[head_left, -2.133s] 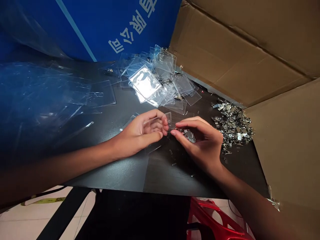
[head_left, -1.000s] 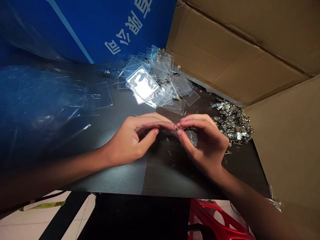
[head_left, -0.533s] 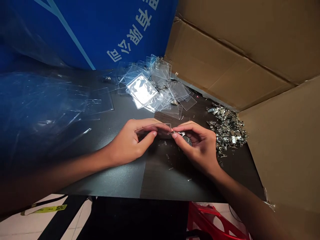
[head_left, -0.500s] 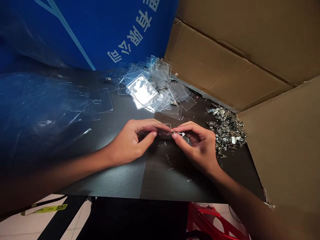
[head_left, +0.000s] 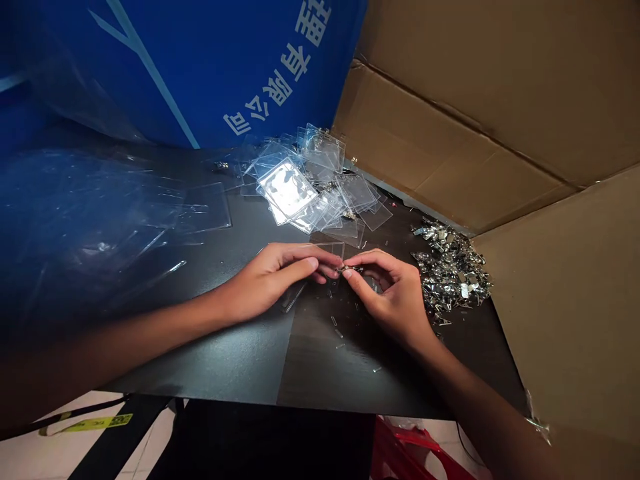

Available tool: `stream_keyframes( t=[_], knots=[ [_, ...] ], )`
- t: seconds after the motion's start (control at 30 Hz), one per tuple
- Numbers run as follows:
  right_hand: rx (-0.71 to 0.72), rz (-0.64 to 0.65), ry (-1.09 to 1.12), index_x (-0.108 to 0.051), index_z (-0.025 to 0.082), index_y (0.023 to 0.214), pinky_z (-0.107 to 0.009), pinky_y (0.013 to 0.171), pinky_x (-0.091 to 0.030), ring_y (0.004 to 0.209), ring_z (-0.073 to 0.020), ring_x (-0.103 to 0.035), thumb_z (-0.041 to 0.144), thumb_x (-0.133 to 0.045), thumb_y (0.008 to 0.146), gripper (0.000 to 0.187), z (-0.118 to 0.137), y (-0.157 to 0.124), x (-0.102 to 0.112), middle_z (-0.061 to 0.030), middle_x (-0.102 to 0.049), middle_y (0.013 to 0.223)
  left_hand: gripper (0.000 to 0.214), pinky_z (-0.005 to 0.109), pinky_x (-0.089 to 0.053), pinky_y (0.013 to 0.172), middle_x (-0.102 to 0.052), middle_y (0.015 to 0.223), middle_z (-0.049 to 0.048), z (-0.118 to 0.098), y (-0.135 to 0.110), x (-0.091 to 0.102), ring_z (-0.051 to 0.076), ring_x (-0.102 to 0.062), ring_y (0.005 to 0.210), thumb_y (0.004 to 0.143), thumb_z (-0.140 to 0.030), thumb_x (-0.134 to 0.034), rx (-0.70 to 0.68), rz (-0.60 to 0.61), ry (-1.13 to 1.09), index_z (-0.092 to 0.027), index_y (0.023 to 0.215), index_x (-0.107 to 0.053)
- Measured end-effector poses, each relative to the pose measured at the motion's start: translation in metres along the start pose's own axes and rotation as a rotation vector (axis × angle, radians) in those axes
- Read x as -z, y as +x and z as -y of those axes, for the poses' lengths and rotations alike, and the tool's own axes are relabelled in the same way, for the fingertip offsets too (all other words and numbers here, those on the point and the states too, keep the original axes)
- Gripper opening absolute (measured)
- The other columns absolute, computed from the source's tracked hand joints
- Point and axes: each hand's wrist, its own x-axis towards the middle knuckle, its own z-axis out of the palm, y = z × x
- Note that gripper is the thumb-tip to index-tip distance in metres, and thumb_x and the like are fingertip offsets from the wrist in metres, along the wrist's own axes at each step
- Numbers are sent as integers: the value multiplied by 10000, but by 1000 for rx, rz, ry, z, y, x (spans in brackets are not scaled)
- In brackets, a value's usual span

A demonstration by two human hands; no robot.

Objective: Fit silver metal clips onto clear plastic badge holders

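My left hand (head_left: 280, 273) is closed on a clear plastic badge holder (head_left: 336, 285), whose edges show above and below the fingers. Thumb and forefinger of my right hand (head_left: 393, 287) pinch a small metal badge clip (head_left: 353, 268) at the holder's right end. The fingertips of both hands nearly meet there, and whether the clip is joined to the holder cannot be made out. Beyond the hands lies a pile of clear badge holders (head_left: 287, 190), some with metal clips among them. Right of my right hand is a heap of metal clips (head_left: 453, 270).
Clear plastic sleeves (head_left: 200, 207) and a plastic bag (head_left: 75, 220) cover the left of the dark table (head_left: 240, 360). A blue printed panel (head_left: 200, 60) stands behind, cardboard (head_left: 425, 133) at the right. Small clear bits lie near the front. A red stool (head_left: 415, 453) is below.
The badge holder has tilted, and its lower edge now shows beneath my left fingers. My left fingers have stretched toward the clip. The whole view has shifted slightly.
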Motion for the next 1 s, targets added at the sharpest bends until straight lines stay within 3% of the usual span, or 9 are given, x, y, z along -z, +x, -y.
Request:
stream_keyframes(
  t=[0.1, 0.17, 0.27, 0.4, 0.53, 0.63, 0.73, 0.83, 1.0],
  knots=[
    [183, -167, -212, -775, 252, 1284, -502, 961, -641, 1118, -285, -735, 191, -785, 936, 353, 1, -1, -5, -106, -774, 1217, 323, 311, -592, 949, -812, 1166, 130, 7, 1, -2, 214, -735, 1082, 1072, -369, -663, 36, -122, -216, -166, 1229, -859],
    [304, -261, -294, -743, 283, 1359, -509, 956, -633, 1126, -295, -703, 149, -761, 945, 435, 5, -5, -8, -102, -737, 1197, 329, 270, -557, 851, -770, 1095, 95, 10, 0, -7, 172, -676, 959, 1082, -382, -651, 51, -221, -268, -176, 1242, -851],
    [410, -179, -295, -726, 306, 1382, -474, 904, -642, 1058, -279, -708, 146, -738, 976, 437, 15, -14, -13, -93, -709, 1149, 363, 269, -514, 795, -717, 1038, 58, 11, -5, -15, 149, -608, 858, 1080, -398, -662, 85, -294, -305, -178, 1340, -785],
    [424, 64, -302, -576, 291, 1592, -515, 949, -670, 1199, -341, -714, 417, -887, 924, 747, 22, -22, -19, -156, -689, 1337, 606, 339, -530, 928, -711, 1032, 44, 10, -14, -22, 186, -663, 951, 993, -370, -797, 144, -158, -277, -207, 1544, -606],
    [444, -26, -332, -684, 292, 1466, -417, 888, -679, 1040, -253, -776, 142, -704, 1028, 463, 19, -15, -14, -106, -779, 1175, 761, 428, -527, 1089, -694, 1252, 128, 10, -18, -19, 266, -682, 1205, 997, -469, -753, 120, -14, -221, -180, 1637, -460],
    [426, -159, -403, -802, 252, 1204, -392, 826, -661, 917, -228, -792, 89, -654, 1022, 286, 17, 1, 5, -77, -830, 1035, 662, 482, -533, 1115, -609, 1407, 178, 5, -16, -15, 277, -672, 1214, 1049, -420, -620, 22, -22, 124, -165, 1637, -454],
    [289, -258, -472, -840, 243, 1029, -396, 704, -626, 769, -225, -776, 225, -718, 1000, 127, 17, 27, 32, -61, -857, 962, 533, 548, -525, 1085, -588, 1408, 212, -2, -14, -12, 320, -641, 1189, 1030, -231, -520, -73, -56, 773, -122, 1551, -546],
    [154, -285, -502, -877, 233, 984, -438, 741, -624, 748, -251, -791, 304, -779, 938, 129, 15, 65, 55, -72, -874, 931, 492, 594, -511, 1034, -591, 1413, 273, -7, -15, -13, 419, -592, 1254, 945, -118, -504, -54, -70, 1311, -61, 1417, -631],
    [160, -320, -602, -900, 173, 970, -477, 856, -621, 850, -290, -820, 205, -785, 883, 148, 5, 148, 53, -122, -880, 953, 512, 593, -498, 974, -573, 1505, 344, -2, -20, -16, 481, -583, 1248, 975, -262, -565, 16, -210, 1683, -56, 1439, -627]
  ],
)
